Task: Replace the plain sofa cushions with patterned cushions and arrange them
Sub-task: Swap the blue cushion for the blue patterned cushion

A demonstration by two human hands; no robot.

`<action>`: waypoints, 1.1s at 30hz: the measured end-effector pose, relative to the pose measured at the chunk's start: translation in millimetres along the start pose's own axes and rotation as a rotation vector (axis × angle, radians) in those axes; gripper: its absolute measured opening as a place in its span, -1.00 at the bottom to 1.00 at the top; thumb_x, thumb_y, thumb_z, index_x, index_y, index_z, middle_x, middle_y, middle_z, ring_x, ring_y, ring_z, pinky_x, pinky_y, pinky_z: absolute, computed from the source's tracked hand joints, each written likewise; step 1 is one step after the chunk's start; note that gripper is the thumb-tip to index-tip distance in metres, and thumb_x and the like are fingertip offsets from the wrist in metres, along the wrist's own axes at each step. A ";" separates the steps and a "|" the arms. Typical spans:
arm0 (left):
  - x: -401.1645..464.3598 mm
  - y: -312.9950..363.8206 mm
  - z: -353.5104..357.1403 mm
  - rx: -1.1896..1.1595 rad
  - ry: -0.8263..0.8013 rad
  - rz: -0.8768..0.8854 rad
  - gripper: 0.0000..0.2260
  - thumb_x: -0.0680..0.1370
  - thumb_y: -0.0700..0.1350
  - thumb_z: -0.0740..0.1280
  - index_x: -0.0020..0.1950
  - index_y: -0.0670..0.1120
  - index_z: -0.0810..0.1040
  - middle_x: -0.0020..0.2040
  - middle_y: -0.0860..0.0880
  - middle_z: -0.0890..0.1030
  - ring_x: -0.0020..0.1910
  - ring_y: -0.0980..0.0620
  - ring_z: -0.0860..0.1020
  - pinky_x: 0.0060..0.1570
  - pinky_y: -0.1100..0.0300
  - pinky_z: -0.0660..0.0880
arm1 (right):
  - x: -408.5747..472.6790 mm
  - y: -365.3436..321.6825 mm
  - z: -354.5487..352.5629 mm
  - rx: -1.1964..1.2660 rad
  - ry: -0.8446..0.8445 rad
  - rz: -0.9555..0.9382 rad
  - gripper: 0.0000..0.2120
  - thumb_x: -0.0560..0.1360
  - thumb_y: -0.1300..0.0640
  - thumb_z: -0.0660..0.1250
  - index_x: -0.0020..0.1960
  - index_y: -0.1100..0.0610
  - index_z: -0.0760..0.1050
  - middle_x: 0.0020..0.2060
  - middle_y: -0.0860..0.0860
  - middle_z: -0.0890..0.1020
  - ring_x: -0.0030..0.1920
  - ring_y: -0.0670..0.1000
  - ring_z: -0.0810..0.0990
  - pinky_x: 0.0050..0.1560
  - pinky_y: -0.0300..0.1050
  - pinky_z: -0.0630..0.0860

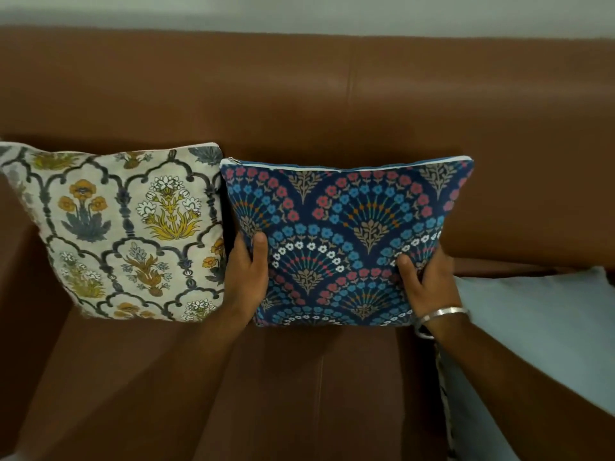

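Note:
A dark blue cushion (346,234) with red, blue and white flower fans stands upright against the brown sofa's backrest (299,94). My left hand (248,271) grips its left edge, thumb on the front. My right hand (429,284), with a silver bangle on the wrist, grips its lower right edge. To its left a cream cushion (126,234) with yellow and grey flowers leans on the backrest, almost touching the blue one. A plain pale blue cushion (539,327) lies at the right, partly behind my right forearm.
The brown seat (233,394) stretches in front of the cushions. The left armrest (16,277) rises beside the cream cushion. A pale wall (299,15) shows above the backrest. A patterned fabric edge (444,394) peeks out under the plain cushion.

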State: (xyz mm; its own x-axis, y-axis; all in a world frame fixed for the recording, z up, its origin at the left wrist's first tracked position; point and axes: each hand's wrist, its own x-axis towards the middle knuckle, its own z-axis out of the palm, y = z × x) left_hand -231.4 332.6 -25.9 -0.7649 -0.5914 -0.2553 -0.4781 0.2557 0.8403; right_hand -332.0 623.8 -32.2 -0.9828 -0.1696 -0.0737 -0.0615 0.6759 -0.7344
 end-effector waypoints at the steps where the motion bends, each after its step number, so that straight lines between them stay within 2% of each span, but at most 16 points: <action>1: -8.0 0.6 -3.7 0.125 0.084 0.069 -0.12 0.48 0.54 -0.03 0.63 0.00 0.11 0.56 -0.04 0.32 0.54 -0.10 0.28 0.44 0.01 0.33 | -5.6 -0.8 -3.8 -0.178 0.080 -0.097 -0.16 0.50 -0.37 0.11 0.57 0.18 0.13 0.49 0.27 0.32 0.49 0.30 0.28 0.45 0.22 0.27; 2: -16.2 1.3 -5.0 0.287 0.163 0.180 -0.18 0.54 0.47 -0.02 0.65 -0.02 0.02 0.63 -0.11 0.19 0.59 -0.13 0.17 0.52 -0.08 0.20 | -11.8 -3.8 -5.1 -0.338 0.159 -0.272 -0.18 0.54 -0.32 0.08 0.61 0.15 0.03 0.57 0.26 0.17 0.55 0.31 0.16 0.50 0.27 0.12; 4: -23.3 0.9 2.3 0.578 0.215 0.568 -0.24 0.61 0.35 0.02 0.66 -0.05 -0.06 0.67 -0.12 -0.02 0.63 -0.16 0.01 0.58 -0.14 -0.04 | -14.3 -15.5 5.0 -0.497 0.169 -0.779 -0.26 0.59 -0.24 0.06 0.63 0.07 -0.05 0.63 0.14 0.00 0.61 0.23 0.02 0.54 0.30 -0.05; 6: -15.2 -3.8 18.5 0.767 0.177 1.004 -0.27 0.62 0.28 0.08 0.67 -0.06 -0.06 0.68 -0.13 -0.11 0.64 -0.16 -0.07 0.57 -0.22 -0.07 | -4.6 -22.0 26.7 -0.602 0.087 -1.171 -0.32 0.61 -0.20 0.09 0.63 0.04 0.01 0.62 0.10 0.08 0.61 0.19 0.07 0.55 0.28 -0.01; 8: 1.8 -9.2 30.8 0.883 0.179 1.154 -0.28 0.63 0.26 0.08 0.67 -0.04 -0.07 0.67 -0.13 -0.20 0.65 -0.14 -0.16 0.54 -0.24 -0.06 | 14.0 -19.2 39.0 -0.784 0.064 -1.330 -0.32 0.59 -0.22 0.13 0.61 0.04 0.08 0.57 0.08 0.21 0.57 0.17 0.17 0.55 0.23 0.02; 11: 23.6 -16.9 31.2 0.936 0.233 1.191 -0.27 0.62 0.31 0.06 0.67 -0.01 -0.08 0.67 -0.11 -0.24 0.65 -0.11 -0.21 0.52 -0.24 -0.10 | 41.9 -7.2 32.8 -0.962 0.066 -1.402 -0.25 0.56 -0.33 0.13 0.61 0.05 0.13 0.57 0.04 0.21 0.56 0.10 0.17 0.58 0.12 -0.08; 14: 49.5 -6.1 16.0 0.893 0.268 1.097 -0.26 0.61 0.36 0.02 0.67 0.03 -0.10 0.67 -0.17 -0.13 0.64 -0.13 -0.19 0.55 -0.22 -0.16 | 74.4 -12.9 9.4 -0.905 0.099 -1.374 -0.23 0.54 -0.39 0.10 0.60 0.03 0.17 0.58 0.01 0.20 0.58 0.06 0.13 0.58 0.08 -0.11; 16: 60.6 5.7 3.5 0.866 0.228 1.010 -0.27 0.61 0.37 0.02 0.67 0.04 -0.06 0.63 -0.26 0.08 0.63 -0.22 -0.03 0.55 -0.27 -0.07 | 91.2 -20.3 -10.8 -0.894 0.147 -1.293 -0.21 0.52 -0.42 0.08 0.60 0.03 0.18 0.58 0.03 0.22 0.59 0.08 0.14 0.58 0.13 -0.09; 18: 65.7 14.2 -7.7 0.896 0.156 0.978 -0.28 0.60 0.39 0.02 0.66 0.03 0.03 0.62 -0.26 0.15 0.61 -0.24 0.07 0.53 -0.30 0.05 | 102.4 -28.9 -29.0 -0.905 0.172 -1.121 -0.14 0.49 -0.46 0.08 0.61 0.05 0.15 0.58 0.08 0.23 0.59 0.13 0.14 0.56 0.23 -0.05; 20: 68.4 19.0 -19.3 0.909 0.096 0.863 -0.26 0.59 0.42 0.01 0.65 0.03 0.06 0.64 -0.22 0.11 0.62 -0.24 0.06 0.51 -0.31 0.10 | 103.9 -35.7 -36.2 -0.895 0.129 -0.956 -0.10 0.48 -0.47 0.06 0.62 0.07 0.10 0.58 0.12 0.23 0.58 0.18 0.15 0.54 0.32 -0.01; 22: 66.8 27.6 -32.1 0.902 0.054 0.692 -0.22 0.56 0.45 0.00 0.66 0.03 0.03 0.66 -0.20 0.04 0.62 -0.29 0.04 0.49 -0.31 0.13 | 94.3 -44.5 -36.8 -0.902 0.036 -0.861 -0.13 0.50 -0.46 0.01 0.61 0.09 0.13 0.58 0.14 0.24 0.57 0.21 0.18 0.51 0.37 0.02; 24: 59.7 44.3 -42.6 0.953 -0.020 0.606 -0.16 0.53 0.49 -0.06 0.67 0.02 -0.01 0.67 -0.21 -0.01 0.61 -0.34 0.02 0.50 -0.32 0.12 | 79.2 -57.5 -44.9 -0.911 -0.059 -0.771 -0.16 0.51 -0.44 0.00 0.60 0.10 0.18 0.57 0.18 0.24 0.55 0.27 0.22 0.48 0.41 0.05; 27: 36.1 78.1 -44.6 1.011 -0.032 0.589 -0.14 0.53 0.50 -0.08 0.67 -0.03 -0.02 0.67 -0.24 -0.03 0.62 -0.33 -0.03 0.54 -0.32 0.01 | 56.6 -73.7 -69.3 -0.864 -0.101 -0.655 -0.18 0.53 -0.41 -0.01 0.59 0.11 0.18 0.57 0.22 0.22 0.55 0.31 0.20 0.45 0.44 0.08; 29: 8.7 99.3 -35.4 0.978 -0.017 0.611 -0.19 0.57 0.44 -0.03 0.67 -0.04 -0.03 0.67 -0.23 -0.04 0.63 -0.32 -0.05 0.55 -0.31 -0.04 | 33.4 -77.2 -88.4 -0.810 -0.094 -0.594 -0.22 0.52 -0.36 0.06 0.58 0.11 0.20 0.56 0.24 0.25 0.53 0.32 0.22 0.42 0.45 0.16; 31: -31.0 109.3 -6.2 0.921 -0.039 0.643 -0.24 0.61 0.36 0.03 0.67 -0.02 -0.09 0.67 -0.21 -0.04 0.64 -0.28 -0.06 0.56 -0.28 -0.07 | 2.4 -61.5 -110.5 -0.743 -0.101 -0.517 -0.25 0.50 -0.29 0.14 0.56 0.12 0.25 0.53 0.25 0.31 0.50 0.35 0.29 0.38 0.43 0.25; 33: -77.6 106.1 44.3 0.838 -0.116 0.594 -0.25 0.62 0.32 0.06 0.67 -0.01 -0.13 0.68 -0.17 -0.04 0.64 -0.23 -0.08 0.57 -0.22 -0.08 | -26.6 -21.8 -135.1 -0.683 -0.134 -0.353 -0.27 0.52 -0.23 0.20 0.57 0.12 0.24 0.54 0.24 0.30 0.52 0.34 0.27 0.40 0.36 0.26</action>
State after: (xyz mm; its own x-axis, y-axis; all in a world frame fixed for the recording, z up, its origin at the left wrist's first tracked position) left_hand -241.9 439.5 61.9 -0.9915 -0.1299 0.0106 -0.1230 0.9592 0.2545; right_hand -328.2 710.5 77.0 -0.8582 -0.5126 -0.0257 -0.5032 0.8502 -0.1546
